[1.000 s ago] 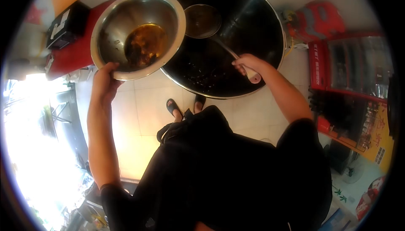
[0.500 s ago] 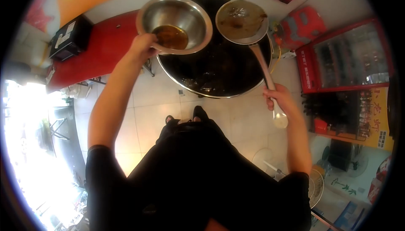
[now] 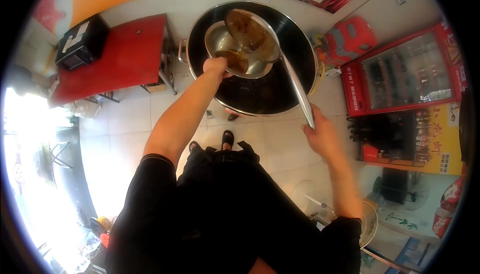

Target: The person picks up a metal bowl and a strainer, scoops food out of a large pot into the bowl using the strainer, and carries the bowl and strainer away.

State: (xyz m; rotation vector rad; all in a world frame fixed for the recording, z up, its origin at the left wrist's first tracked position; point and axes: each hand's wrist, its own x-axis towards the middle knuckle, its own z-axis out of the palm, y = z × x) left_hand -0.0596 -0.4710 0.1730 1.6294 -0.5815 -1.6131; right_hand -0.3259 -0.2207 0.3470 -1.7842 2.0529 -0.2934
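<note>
A steel mixing bowl (image 3: 216,39) with brown liquid in it hangs over a wide pot (image 3: 193,69) of dark liquid. My left hand (image 3: 215,67) is closed on the bowl's near-left rim. In my right hand (image 3: 320,131) is the end of the long metal handle of a large ladle (image 3: 298,88). The ladle's round head tilts steeply over the bowl and covers part of its inside. Brown, oily liquid coats the head and runs toward the bowl.
To the left, a red table (image 3: 131,49) holds a black box (image 3: 82,41). A red display fridge (image 3: 354,86) stands at the right, with a red and grey object (image 3: 351,34) behind it. A fan (image 3: 369,224) is near my right elbow.
The bowl has moved right and lower over the pot. The ladle head has swung left from beside the bowl to above it, turning from level to tilted. Both hands keep their holds.
</note>
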